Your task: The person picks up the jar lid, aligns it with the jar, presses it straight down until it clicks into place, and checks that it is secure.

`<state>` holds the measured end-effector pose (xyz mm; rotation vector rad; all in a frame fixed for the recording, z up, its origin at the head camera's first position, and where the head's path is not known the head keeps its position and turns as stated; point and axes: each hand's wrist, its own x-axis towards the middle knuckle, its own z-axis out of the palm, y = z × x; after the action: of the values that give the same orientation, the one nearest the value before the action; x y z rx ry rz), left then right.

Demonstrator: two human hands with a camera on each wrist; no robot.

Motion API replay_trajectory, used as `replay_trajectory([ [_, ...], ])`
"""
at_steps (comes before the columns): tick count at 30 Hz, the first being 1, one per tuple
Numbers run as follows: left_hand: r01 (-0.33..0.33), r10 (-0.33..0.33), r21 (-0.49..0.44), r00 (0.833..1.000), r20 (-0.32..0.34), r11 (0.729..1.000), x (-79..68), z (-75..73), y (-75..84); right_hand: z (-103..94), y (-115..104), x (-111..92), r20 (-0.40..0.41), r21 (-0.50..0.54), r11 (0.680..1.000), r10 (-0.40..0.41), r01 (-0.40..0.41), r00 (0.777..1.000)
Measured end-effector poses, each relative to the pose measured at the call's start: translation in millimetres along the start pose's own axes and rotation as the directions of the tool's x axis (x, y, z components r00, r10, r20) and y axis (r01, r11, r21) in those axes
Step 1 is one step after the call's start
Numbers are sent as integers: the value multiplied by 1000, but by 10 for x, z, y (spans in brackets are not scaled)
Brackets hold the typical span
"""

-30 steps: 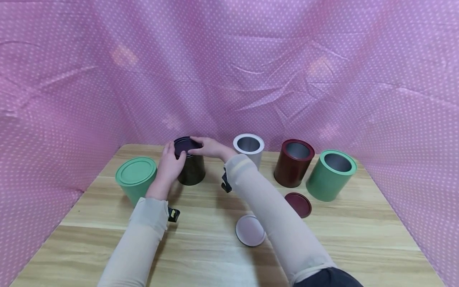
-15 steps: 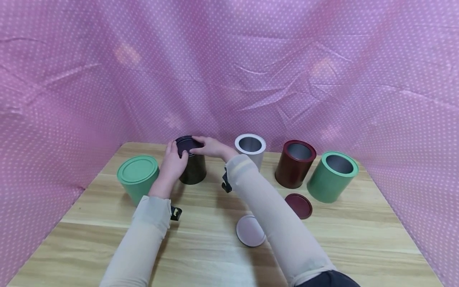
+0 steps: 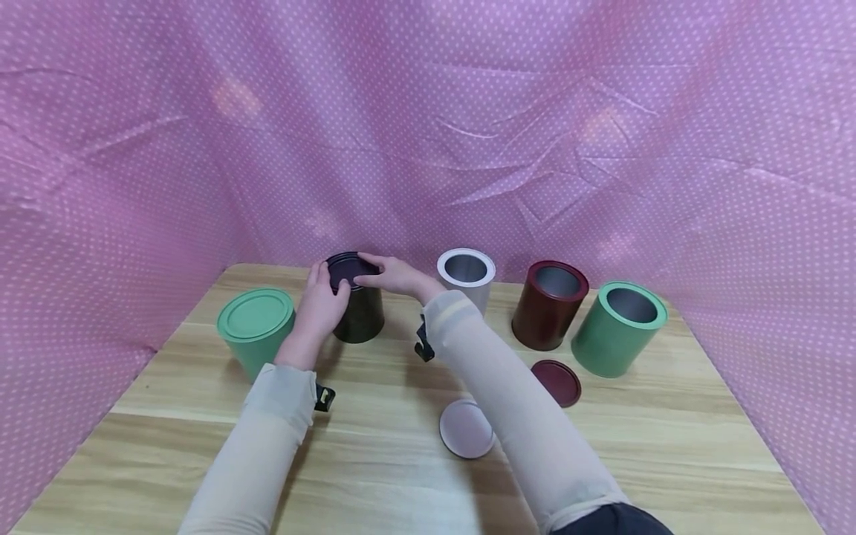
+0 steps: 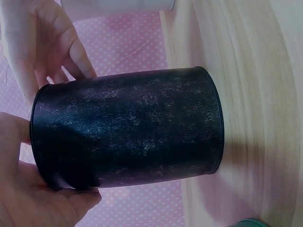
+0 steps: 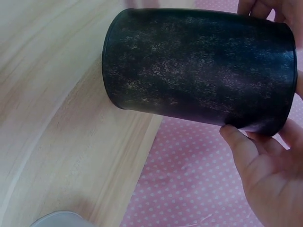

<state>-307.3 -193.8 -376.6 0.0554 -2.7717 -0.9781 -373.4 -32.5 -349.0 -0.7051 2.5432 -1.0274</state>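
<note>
A black cylindrical canister (image 3: 361,319) with a mottled wall stands upright at the back left of the table, its dark lid (image 3: 348,272) lying on top. My left hand (image 3: 321,305) grips the top rim from the left, thumb on the near side. From the right, my right hand (image 3: 396,277) holds the same rim between thumb and fingers. In the left wrist view, fingertips of both hands lie against the wall of the canister (image 4: 132,130) near its lidded end. The right wrist view shows the right fingers bent over the rim of the canister (image 5: 199,66).
A lidded green canister (image 3: 255,319) stands left of my left hand. Open white (image 3: 476,295), dark red (image 3: 543,321) and green (image 3: 610,345) canisters stand to the right. A dark red lid (image 3: 557,383) and a white lid (image 3: 466,429) lie on the wooden table (image 3: 374,461).
Both hands stay at the black canister's rim, with barely any movement. The whole head view has shifted slightly.
</note>
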Motion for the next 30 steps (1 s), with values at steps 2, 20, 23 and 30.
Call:
replay_trajectory([
  [2,6,-6,-6,1000,-3,1000,-2,5,-2,9,14,5,-3,13,1000,-1,1,1000],
  [20,26,-27,-28,999,-36,999,-20,69,-13,61,17,-65,-81,11,1000,-5,6,997],
  [23,16,-17,-36,999,-35,999,-20,71,-19,56,38,-81,-99,34,999,-3,6,995],
  [30,-33,29,-77,998,-53,996,-47,47,-28,-3,45,-158,-106,79,995,-53,61,993],
])
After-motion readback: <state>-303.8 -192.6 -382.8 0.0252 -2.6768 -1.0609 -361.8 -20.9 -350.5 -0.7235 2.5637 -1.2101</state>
